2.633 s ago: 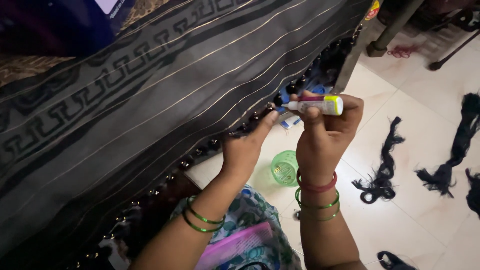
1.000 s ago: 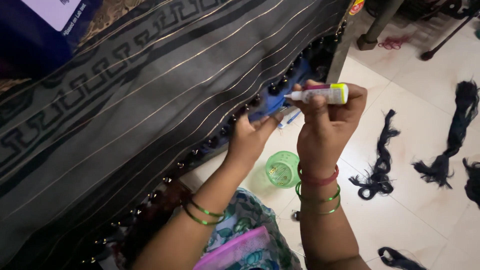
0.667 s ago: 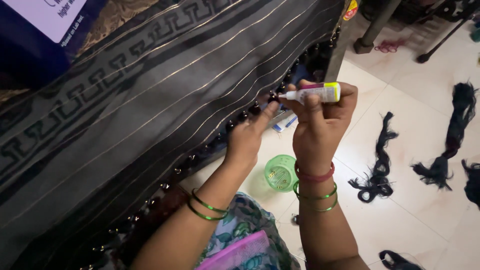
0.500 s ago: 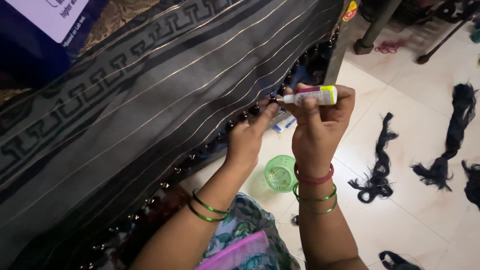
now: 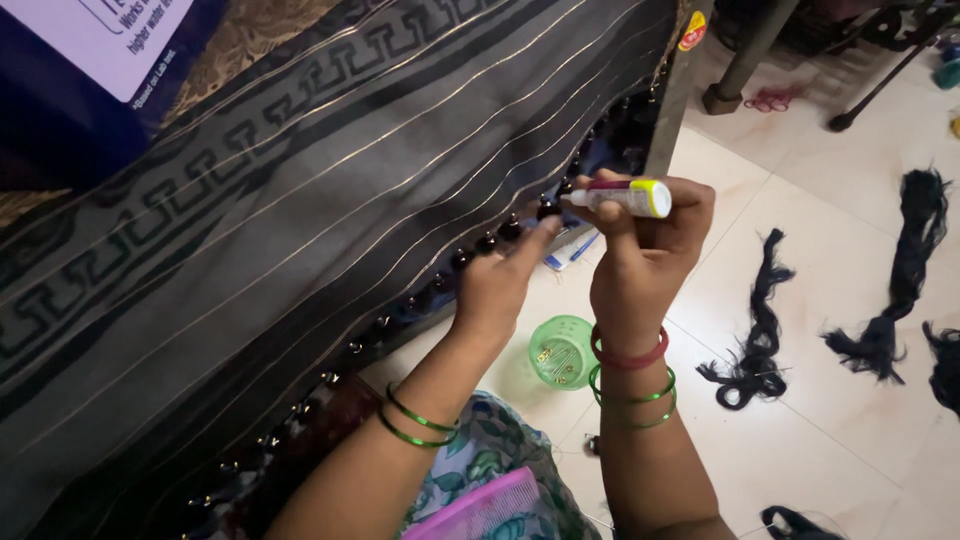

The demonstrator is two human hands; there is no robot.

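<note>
A dark grey cloth [image 5: 300, 230] with thin gold stripes and a key-pattern border is stretched across the left of the view. Small dark beads [image 5: 487, 243] line its lower edge. My left hand [image 5: 497, 283] reaches up under that edge, its fingertips pinching the cloth by a bead. My right hand [image 5: 650, 255] holds a small white tube with a yellow-green cap [image 5: 628, 197], its tip pointed left at the beaded edge beside my left fingers. Green bangles ring both wrists, with a red one on the right.
A small green plastic cup [image 5: 563, 351] holding pins stands on the tiled floor below my hands. Several black thread bundles [image 5: 752, 345] lie on the floor at right. A metal frame leg [image 5: 673, 100] rises behind the cloth. A pink comb-like piece [image 5: 490, 508] lies on my lap.
Both hands have shifted slightly along the beaded edge, and the tube's tip has come closer to the cloth edge by my left fingertips. The view has drifted a little.
</note>
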